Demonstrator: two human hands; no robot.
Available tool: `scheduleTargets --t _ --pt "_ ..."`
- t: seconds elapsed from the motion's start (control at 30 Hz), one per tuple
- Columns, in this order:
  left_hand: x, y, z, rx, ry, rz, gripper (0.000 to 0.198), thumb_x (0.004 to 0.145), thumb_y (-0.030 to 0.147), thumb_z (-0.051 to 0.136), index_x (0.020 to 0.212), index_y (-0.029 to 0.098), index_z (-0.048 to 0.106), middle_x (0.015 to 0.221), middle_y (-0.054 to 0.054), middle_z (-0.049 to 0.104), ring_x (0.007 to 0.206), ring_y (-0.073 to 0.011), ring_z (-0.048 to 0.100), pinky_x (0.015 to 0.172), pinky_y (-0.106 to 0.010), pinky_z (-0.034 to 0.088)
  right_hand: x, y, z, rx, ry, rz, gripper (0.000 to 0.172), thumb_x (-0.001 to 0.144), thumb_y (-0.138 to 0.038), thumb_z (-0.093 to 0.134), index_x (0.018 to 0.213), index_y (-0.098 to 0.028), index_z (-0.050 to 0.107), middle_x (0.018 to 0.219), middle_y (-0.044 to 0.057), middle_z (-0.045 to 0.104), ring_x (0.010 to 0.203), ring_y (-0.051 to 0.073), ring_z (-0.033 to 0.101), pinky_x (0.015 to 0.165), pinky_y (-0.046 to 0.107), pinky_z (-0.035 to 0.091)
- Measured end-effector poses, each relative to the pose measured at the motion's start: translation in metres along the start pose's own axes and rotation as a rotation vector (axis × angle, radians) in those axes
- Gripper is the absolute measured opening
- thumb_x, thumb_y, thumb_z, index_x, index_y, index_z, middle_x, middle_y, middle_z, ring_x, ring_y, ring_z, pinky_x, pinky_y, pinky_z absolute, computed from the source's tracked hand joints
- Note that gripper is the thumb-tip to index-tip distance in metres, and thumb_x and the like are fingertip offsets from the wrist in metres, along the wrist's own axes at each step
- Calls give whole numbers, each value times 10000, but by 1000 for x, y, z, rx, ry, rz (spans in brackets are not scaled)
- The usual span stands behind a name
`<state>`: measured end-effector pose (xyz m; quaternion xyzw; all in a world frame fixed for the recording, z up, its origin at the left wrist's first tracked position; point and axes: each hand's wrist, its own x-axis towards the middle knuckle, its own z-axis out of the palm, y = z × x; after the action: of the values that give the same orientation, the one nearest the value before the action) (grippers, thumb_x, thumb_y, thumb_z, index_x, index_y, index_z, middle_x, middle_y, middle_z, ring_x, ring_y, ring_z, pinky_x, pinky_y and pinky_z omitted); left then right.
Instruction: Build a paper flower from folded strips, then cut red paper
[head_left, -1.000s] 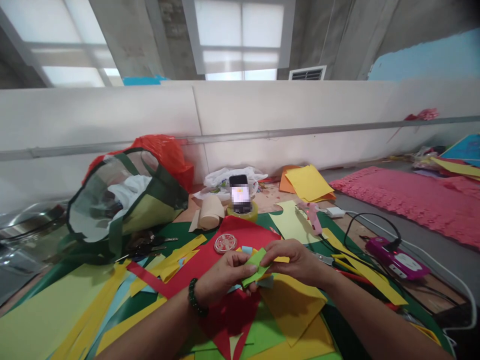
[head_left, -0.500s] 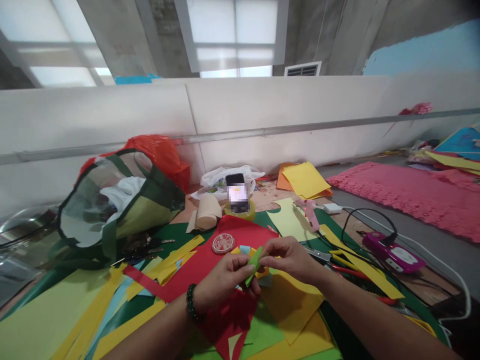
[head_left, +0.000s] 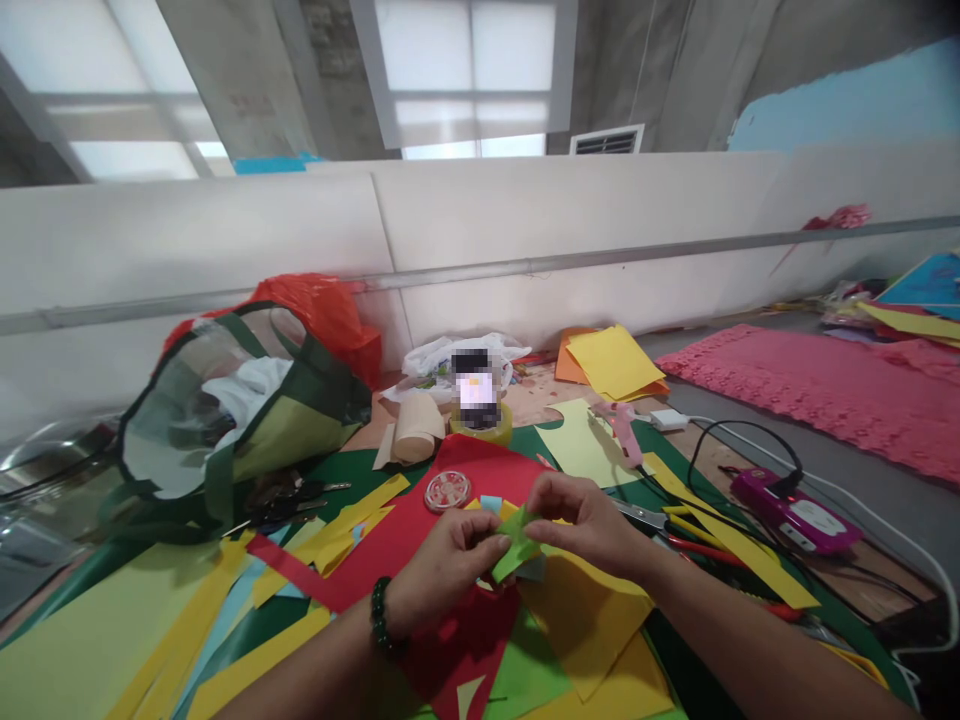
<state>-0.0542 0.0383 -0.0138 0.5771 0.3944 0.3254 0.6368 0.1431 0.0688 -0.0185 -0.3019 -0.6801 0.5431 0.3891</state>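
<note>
A small piece of green paper (head_left: 514,548) is pinched between both my hands just above the table. My left hand (head_left: 442,565), with a dark bead bracelet on the wrist, grips its lower left side with closed fingers. My right hand (head_left: 581,522) pinches its upper right edge. Under the hands lie a red sheet (head_left: 420,530) and yellow sheets (head_left: 585,620) on a dark green mat.
A clear bag with green trim (head_left: 225,410) lies at the left with a red plastic bag behind it. A phone (head_left: 478,392) stands on a yellow tape roll. A pink glue gun (head_left: 624,425), scissors, cables and a magenta device (head_left: 795,512) lie at the right. Pink fabric (head_left: 817,395) covers the far right.
The green paper has turned in my fingers from edge-on to a flatter, folded shape. Both hands have stayed close together in the same place. The view has shifted slightly.
</note>
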Motion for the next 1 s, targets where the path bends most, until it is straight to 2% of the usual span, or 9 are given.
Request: scheduleTargets --t 0.07,0.17,0.27,0.37,0.5,0.6,0.7,0.83,1.0 --pt "0 -1 0 -33 13 7 542 679 645 733 745 113 654 646 -30 642 545 -101 548 535 -207 424 1 1 4 88 54 72 369 668 -350 799 847 -204 511 648 -56 601 574 96 540 551 215 422" --pt "1 -1 -1 -102 72 6 527 637 607 787 789 114 680 658 -28 660 554 -103 565 540 -202 426 3 2 7 121 122 134 444 651 -324 798 962 -206 504 609 -80 582 546 95 525 537 217 406" --pt "2 -1 -1 -148 100 -25 513 626 575 808 827 113 714 674 -38 681 567 -112 586 548 -203 431 4 4 8 108 166 145 431 644 -352 800 954 -196 544 621 -63 602 547 104 539 545 237 417" --pt "3 -1 -1 -148 139 -12 499 617 584 805 762 114 728 636 -36 676 547 -111 577 549 -213 444 5 8 6 108 189 152 428 629 -395 816 918 -193 573 603 -53 612 533 111 553 538 244 422" --pt "3 1 0 -96 214 10 501 581 597 816 714 123 722 600 -15 653 529 -109 570 534 -219 473 6 12 6 157 92 205 427 608 -465 834 825 -180 601 582 -39 624 538 127 599 550 260 477" --pt "2 3 1 -125 260 -11 526 547 580 843 793 131 727 674 -15 678 546 -113 603 550 -227 510 6 11 6 195 32 214 418 604 -500 834 698 -161 606 570 -27 629 533 115 604 562 258 506" --pt "0 5 1 -179 216 -30 552 560 550 854 904 135 735 743 -34 701 585 -126 637 558 -225 522 6 10 6 241 52 208 424 584 -497 849 680 -155 620 553 -32 630 508 100 600 544 241 511" --pt "0 5 -1 -170 118 -6 517 604 574 823 840 118 759 638 -34 674 555 -105 604 530 -191 490 7 8 5 270 54 212 425 573 -492 859 657 -151 618 545 -30 633 469 87 581 495 222 496" --pt "1 1 -2 -187 104 6 505 624 560 820 892 135 774 660 -42 709 560 -98 616 564 -184 493 7 6 2 298 59 200 415 575 -486 861 654 -154 625 550 -34 626 458 79 557 460 214 476"
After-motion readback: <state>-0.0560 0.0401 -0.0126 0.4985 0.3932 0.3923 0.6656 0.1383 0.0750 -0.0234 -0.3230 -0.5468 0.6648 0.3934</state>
